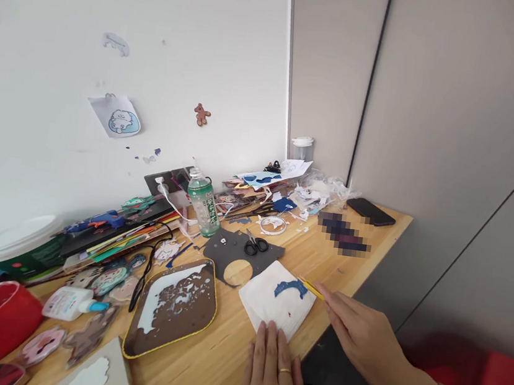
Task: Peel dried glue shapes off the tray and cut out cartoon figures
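Wooden tabletop [199, 360], blue arc [291, 285], perhaps paper

No word, brand or number can be read with certainty here. The clear plastic bottle [203, 204] standing on the table [226, 364] carries a green label [208, 213], and on this label runs a line of large white characters, tilted along the bottle, but they are too small and unclear to be read. The white squeeze bottle [69, 303] with a blue tip, lying on its side, bears faint bluish print, which is also too blurred to read.
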A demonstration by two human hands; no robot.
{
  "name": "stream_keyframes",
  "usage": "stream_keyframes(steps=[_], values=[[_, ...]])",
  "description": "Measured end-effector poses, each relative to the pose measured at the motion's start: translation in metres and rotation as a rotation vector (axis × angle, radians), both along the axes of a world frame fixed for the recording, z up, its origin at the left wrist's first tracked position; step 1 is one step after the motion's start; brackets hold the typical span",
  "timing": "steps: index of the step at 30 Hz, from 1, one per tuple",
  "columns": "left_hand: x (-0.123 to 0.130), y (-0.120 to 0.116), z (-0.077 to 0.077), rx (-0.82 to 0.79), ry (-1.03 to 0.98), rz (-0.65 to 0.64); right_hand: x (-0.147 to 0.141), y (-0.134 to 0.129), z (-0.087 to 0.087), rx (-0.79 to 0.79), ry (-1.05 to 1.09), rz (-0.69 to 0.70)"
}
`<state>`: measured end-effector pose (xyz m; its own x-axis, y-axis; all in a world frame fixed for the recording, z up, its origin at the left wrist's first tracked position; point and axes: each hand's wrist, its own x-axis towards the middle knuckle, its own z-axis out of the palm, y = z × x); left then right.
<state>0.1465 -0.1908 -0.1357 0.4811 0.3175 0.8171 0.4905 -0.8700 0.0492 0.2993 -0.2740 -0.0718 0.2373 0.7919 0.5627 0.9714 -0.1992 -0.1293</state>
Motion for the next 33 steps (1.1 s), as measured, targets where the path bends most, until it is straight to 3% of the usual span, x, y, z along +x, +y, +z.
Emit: stream_keyframes(steps=[5, 11, 15, 20, 28, 33], values=[[0.007, -0.004, -0.006, -0.069, -0.155, 0.018, -0.004, 0.007, -0.006, -0.086, -0.061, 0.023], [-0.002, 0.002, 0.000, 0.037, 0.081, -0.007, -0.005, 0.010, -0.006, -0.065, -0.102, 0.025], [-0.002, 0.002, 0.001, 0.015, -0.002, 0.021, -0.004, 0.011, -0.010, -0.090, -0.118, 0.001], [-0.007, 0.003, 0.006, 0.061, 0.119, -0.007, -0.001, 0.009, -0.015, -0.133, -0.158, -0.015], [-0.008, 0.004, 0.007, 0.049, 0.133, 0.001, 0.014, -0.002, -0.008, -0.122, -0.317, -0.073], [-0.008, 0.004, 0.007, 0.065, 0.122, -0.005, 0.019, -0.004, -0.007, -0.129, -0.290, -0.008]])
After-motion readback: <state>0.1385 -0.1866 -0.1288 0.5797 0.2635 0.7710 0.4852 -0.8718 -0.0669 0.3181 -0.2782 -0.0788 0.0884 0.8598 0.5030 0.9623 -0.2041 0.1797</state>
